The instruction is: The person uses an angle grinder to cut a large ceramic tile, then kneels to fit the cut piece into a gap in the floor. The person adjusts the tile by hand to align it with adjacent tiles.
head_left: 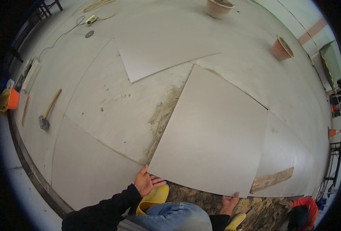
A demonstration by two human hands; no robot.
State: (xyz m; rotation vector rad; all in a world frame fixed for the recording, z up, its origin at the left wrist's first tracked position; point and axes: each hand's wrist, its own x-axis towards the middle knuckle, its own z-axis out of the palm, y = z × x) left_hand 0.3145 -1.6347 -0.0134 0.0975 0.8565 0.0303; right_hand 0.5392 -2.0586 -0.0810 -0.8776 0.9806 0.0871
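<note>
A large light grey floor tile (213, 133) lies in front of me, its near edge over rough brown soil. At its near left corner is my left hand (146, 182), palm up, thumb against the corner and fingers spread along the underside of the edge. My right hand (229, 202) grips the same edge near the right corner, thumb on top, most fingers hidden beneath. To the right of the tile, a wooden board (272, 179) rests on another grey tile. My yellow boots (154, 198) show beside the soil.
Another loose tile (155, 50) lies beyond. A mallet (49, 111) and an orange bucket (10, 99) are at the left. Two tubs (219, 8) (282, 49) stand farther back, near a power strip (90, 20) and a disc (89, 34). A person in red (307, 208) works at the lower right.
</note>
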